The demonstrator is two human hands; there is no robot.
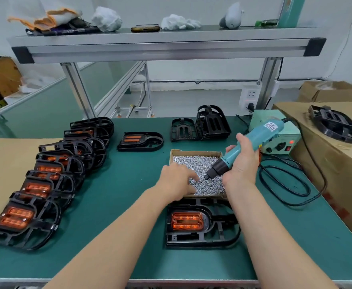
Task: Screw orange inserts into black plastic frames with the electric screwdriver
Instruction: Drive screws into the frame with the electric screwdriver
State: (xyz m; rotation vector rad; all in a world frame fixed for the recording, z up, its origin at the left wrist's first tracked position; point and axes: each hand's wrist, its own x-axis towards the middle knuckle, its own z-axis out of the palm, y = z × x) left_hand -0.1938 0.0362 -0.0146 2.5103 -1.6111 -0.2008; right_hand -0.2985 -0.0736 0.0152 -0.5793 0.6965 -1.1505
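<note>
Nearest the viewer, a black frame (223,238) with its orange insert (187,221) lies flat on the desk (118,195), just in front of the screw box (196,152). Right hand (241,165) grips the electric screwdriver (252,140), fingers wrapped round its barrel, bit tip dipped among the screws (191,161). Left hand (176,180) reaches into the same box; its fingers are blurred, so a pinch cannot be confirmed. Likely risks: a screw sitting askew on the bit drops on the way to the frame; the bit nicks the nearby fingers.
</note>
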